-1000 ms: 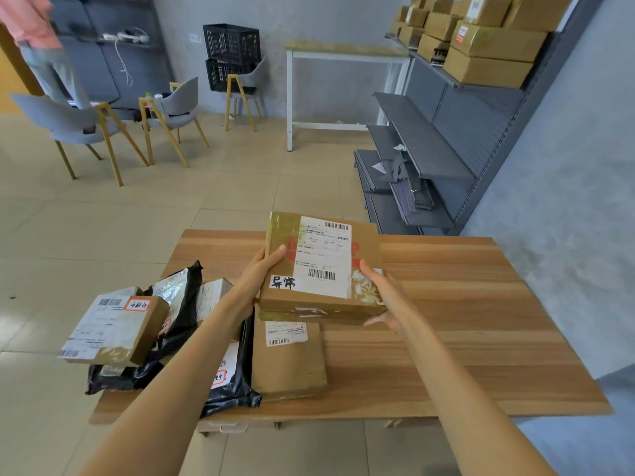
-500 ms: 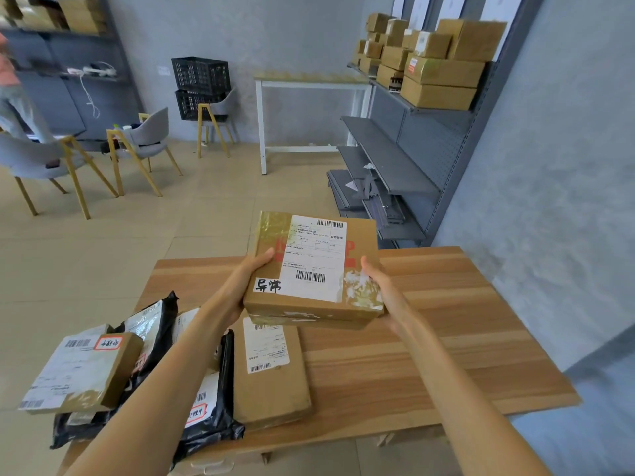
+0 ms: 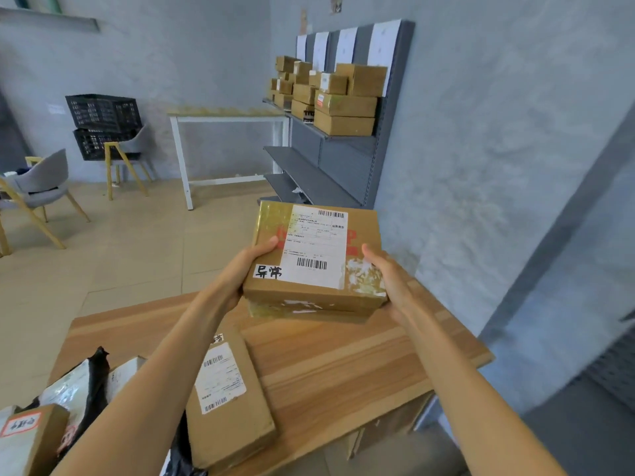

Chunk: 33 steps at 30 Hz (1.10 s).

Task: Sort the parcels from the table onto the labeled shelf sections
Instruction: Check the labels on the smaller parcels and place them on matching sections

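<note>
Two hands (image 3: 240, 276) (image 3: 391, 283), one held box (image 3: 316, 255), two crates (image 3: 103, 113) (image 3: 99, 144), two chairs (image 3: 41, 183) (image 3: 134, 149).

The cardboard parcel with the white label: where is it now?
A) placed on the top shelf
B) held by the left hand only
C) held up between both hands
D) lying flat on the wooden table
C: the cardboard parcel is above the wooden table, with the left hand and the right hand gripping its opposite sides.

I see a taped brown parcel (image 3: 314, 259) with white label held level above the wooden table (image 3: 360, 362), shelf (image 3: 330, 132) beyond.
</note>
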Available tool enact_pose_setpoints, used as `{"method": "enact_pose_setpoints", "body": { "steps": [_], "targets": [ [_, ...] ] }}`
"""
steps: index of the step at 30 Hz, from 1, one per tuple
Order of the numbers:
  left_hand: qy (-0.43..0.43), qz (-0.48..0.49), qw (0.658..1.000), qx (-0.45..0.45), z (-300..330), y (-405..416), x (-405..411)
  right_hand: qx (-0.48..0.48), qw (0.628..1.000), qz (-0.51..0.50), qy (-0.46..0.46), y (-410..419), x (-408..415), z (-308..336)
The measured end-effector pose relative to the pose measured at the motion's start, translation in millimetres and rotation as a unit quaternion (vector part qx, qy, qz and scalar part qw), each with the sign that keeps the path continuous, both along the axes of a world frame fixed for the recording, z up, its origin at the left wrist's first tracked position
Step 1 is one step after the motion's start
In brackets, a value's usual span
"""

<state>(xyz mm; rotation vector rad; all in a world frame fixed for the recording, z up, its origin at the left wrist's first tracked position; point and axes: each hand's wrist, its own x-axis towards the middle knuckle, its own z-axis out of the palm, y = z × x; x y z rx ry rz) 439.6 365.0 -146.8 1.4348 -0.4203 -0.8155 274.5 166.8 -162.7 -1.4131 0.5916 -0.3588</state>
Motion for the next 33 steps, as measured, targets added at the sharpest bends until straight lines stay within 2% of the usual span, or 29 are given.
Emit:
{"method": "enact_pose_setpoints", "body": {
  "steps": [12, 24, 33],
  "targets": [
    [-0.035, -0.202, 0.977, -0.050, 53.2, -24.2, -71.8, -0.010, 0.977, -0.210, -0.043, 50.8, -134.2, 50.0],
    [0.001, -0.399, 0.913, -0.087, 102.1, -72.7, -225.5, -0.012, 0.908, -0.413, -0.071, 101.3, -316.6, 98.8],
    [0.000, -0.502, 0.862, -0.068, 112.4, -92.3, -349.9, -0.003, 0.862, -0.504, -0.048, 147.8, -441.9, 115.3]
  ]
}}
